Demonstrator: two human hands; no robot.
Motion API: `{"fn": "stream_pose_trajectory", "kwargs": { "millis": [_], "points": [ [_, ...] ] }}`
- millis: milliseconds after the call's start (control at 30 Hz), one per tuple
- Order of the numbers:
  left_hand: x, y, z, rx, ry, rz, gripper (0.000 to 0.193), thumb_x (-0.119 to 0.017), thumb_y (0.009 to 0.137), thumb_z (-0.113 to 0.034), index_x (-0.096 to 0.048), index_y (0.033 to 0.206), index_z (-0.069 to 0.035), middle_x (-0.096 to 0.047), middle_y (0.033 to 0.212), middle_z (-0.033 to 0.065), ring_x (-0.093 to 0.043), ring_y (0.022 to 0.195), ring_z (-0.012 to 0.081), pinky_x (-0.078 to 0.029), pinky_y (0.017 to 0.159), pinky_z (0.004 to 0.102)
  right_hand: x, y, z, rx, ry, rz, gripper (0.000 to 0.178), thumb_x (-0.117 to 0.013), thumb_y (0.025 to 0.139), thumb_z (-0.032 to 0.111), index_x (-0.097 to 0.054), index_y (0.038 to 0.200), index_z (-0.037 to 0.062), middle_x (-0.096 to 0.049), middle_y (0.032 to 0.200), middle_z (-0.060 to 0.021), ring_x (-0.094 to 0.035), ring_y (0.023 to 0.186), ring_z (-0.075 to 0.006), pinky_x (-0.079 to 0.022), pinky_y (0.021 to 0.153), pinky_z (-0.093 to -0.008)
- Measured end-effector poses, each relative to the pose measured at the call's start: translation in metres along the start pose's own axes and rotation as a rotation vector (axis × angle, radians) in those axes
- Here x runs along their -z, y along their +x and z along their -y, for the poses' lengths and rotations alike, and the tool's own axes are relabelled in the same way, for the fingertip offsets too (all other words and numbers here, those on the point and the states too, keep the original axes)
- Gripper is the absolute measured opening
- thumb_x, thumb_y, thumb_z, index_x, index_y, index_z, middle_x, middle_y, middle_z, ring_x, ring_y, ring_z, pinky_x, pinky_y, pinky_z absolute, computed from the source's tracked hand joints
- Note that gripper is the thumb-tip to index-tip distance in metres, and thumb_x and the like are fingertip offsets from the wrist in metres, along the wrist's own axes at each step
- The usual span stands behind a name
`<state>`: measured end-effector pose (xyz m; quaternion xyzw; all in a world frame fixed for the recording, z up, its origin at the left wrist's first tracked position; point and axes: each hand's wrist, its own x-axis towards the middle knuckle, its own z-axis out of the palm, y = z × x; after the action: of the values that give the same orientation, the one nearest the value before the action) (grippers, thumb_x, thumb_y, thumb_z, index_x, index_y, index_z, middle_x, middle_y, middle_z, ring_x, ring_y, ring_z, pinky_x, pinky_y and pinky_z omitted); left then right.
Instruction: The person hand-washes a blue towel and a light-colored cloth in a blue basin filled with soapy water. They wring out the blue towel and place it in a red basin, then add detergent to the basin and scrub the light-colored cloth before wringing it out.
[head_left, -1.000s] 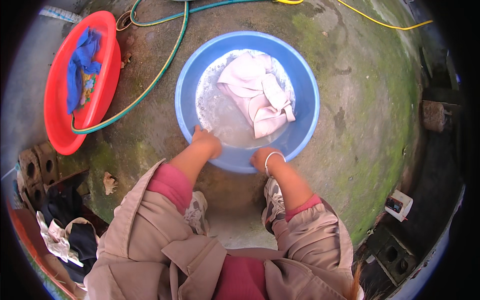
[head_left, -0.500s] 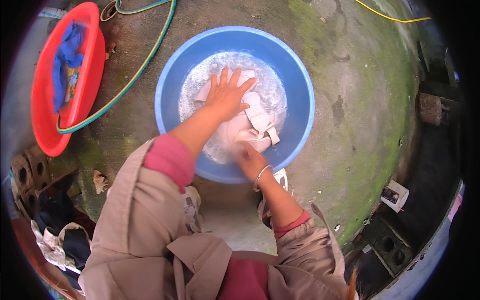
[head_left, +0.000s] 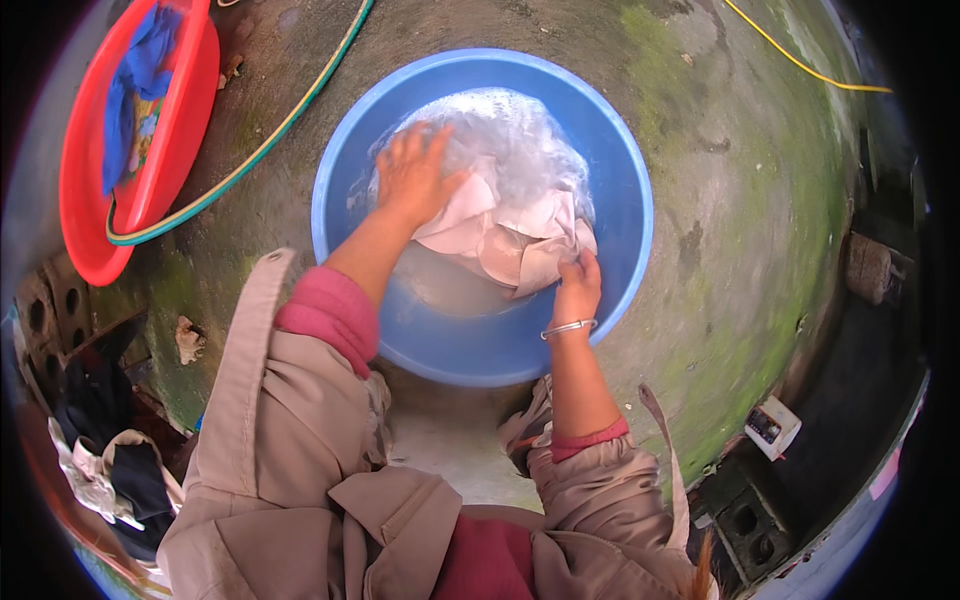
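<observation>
A pale pink garment (head_left: 502, 250) lies bunched in sudsy water inside a round blue basin (head_left: 641, 220). Over its left side my left hand (head_left: 412, 180) is spread, fingers apart and a little blurred; it grips nothing. My right hand (head_left: 577, 288), with a silver bangle at the wrist, is closed on the garment's lower right edge near the basin wall. White foam (head_left: 500, 120) is pushed toward the far side of the basin, while cloudy water (head_left: 440, 285) shows on the near side.
At the left a red tub (head_left: 190, 130) holds blue cloth (head_left: 125, 95), and a green hose (head_left: 290, 115) curves from it. Clothes (head_left: 125, 470) and hollow blocks (head_left: 50, 310) sit lower left. A white box (head_left: 775, 425) and more blocks (head_left: 745, 525) line the right edge.
My left hand has shifted left and opened wider off the garment's middle. My right hand has moved right and farther up, the garment with it. Foam has swept to the far side.
</observation>
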<state>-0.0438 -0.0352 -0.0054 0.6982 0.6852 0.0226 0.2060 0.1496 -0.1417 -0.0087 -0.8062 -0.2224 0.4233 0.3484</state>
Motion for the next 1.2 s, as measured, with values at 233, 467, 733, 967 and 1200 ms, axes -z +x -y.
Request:
{"fn": "stream_pose_trajectory", "kwargs": {
  "millis": [233, 467, 733, 967, 1200],
  "points": [
    [-0.036, -0.052, -0.057, 0.218, -0.858, 0.39, 0.049, -0.054, 0.076, -0.028, -0.039, 0.12, -0.012, -0.042, 0.119, 0.0125, -0.03, 0.118, 0.0306, -0.029, 0.093, 0.0381, -0.014, 0.003, 0.019, -0.575, 0.792, 0.466, 0.063, -0.043, 0.08, 0.049, -0.03, 0.125, 0.0062, -0.036, 0.124, -0.0094, -0.039, 0.11, -0.0228, -0.034, 0.089, -0.0299],
    [0.006, -0.078, -0.099, -0.039, -0.716, -0.012, 0.043, -0.055, 0.076, -0.026, -0.043, 0.116, -0.014, -0.048, 0.102, 0.0117, -0.041, 0.102, 0.033, -0.035, 0.085, 0.0384, -0.027, 0.029, 0.043, -0.379, 0.917, 0.615, 0.046, -0.039, 0.085, 0.043, -0.038, 0.116, 0.0083, -0.049, 0.102, -0.0076, -0.047, 0.095, -0.0186, -0.038, 0.084, -0.0325],
    [-0.004, -0.049, -0.074, 0.199, -0.764, 0.178, 0.042, -0.046, 0.079, -0.036, -0.049, 0.108, -0.006, -0.054, 0.1, 0.0206, -0.052, 0.09, 0.0347, -0.041, 0.077, 0.0387, -0.045, 0.001, 0.037, -0.147, 0.359, 0.351, 0.045, -0.045, 0.085, 0.035, -0.037, 0.117, 0.0049, -0.052, 0.098, -0.0058, -0.053, 0.085, -0.0228, -0.044, 0.073, -0.0325],
    [0.002, -0.016, -0.023, 0.433, -0.149, 0.097, 0.05, -0.042, 0.081, -0.041, -0.037, 0.123, -0.014, -0.032, 0.126, 0.0182, -0.032, 0.114, 0.0353, -0.028, 0.089, 0.0447, -0.025, 0.021, 0.035, 0.119, -0.593, -0.026, 0.061, -0.058, 0.072, 0.014, -0.028, 0.123, 0.0026, -0.037, 0.115, -0.0252, -0.043, 0.1, -0.0352, -0.036, 0.083, -0.0393],
    [-0.026, -0.043, -0.05, -0.112, 0.07, 0.506, 0.049, -0.044, 0.08, -0.039, -0.033, 0.125, -0.023, -0.02, 0.134, 0.0086, -0.026, 0.119, 0.0296, -0.012, 0.094, 0.056, -0.034, 0.004, 0.01, 0.16, -1.033, 0.401, 0.051, -0.057, 0.064, 0.01, -0.046, 0.114, 0.0094, -0.029, 0.113, -0.0242, -0.036, 0.105, -0.038, -0.032, 0.089, -0.0373]
  ]
}}
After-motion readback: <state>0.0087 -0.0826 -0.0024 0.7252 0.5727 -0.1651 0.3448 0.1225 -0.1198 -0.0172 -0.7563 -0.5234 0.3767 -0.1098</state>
